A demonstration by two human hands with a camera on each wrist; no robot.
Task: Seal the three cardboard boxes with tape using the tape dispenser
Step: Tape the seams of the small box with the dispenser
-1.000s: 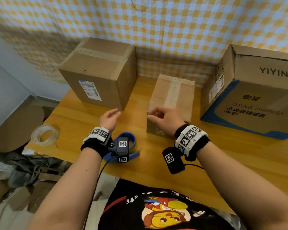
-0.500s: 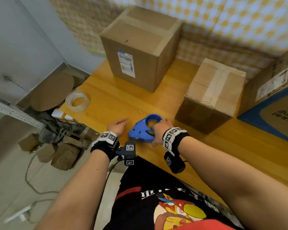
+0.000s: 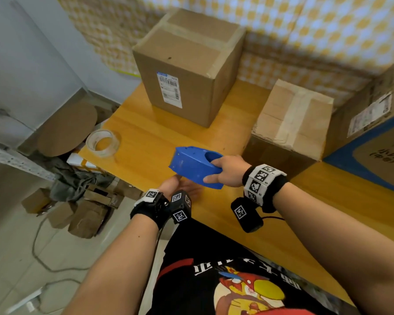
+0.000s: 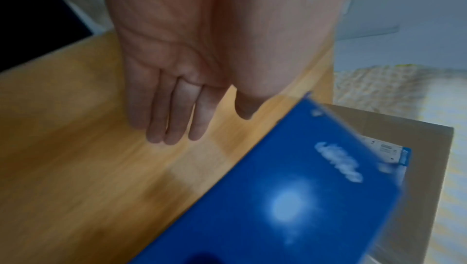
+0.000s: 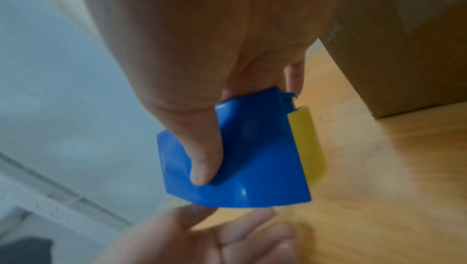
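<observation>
Blue plastic dispenser point(image 3: 197, 165), smooth and wedge-shaped with a round hole, sits mid-frame above the wooden table point(image 3: 146, 142), gripped by the right hand point(image 3: 229, 171). Left hand point(image 3: 180, 186) lies open, palm up, just beneath. Three cardboard boxes point(image 3: 187, 64) stand across the upper frame; clear tape roll point(image 3: 102, 143) at left.

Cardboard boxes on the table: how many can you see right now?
3. The tall labelled box stands at the back, the small taped box right of it, and the blue-printed box at the right edge, partly cropped.
</observation>
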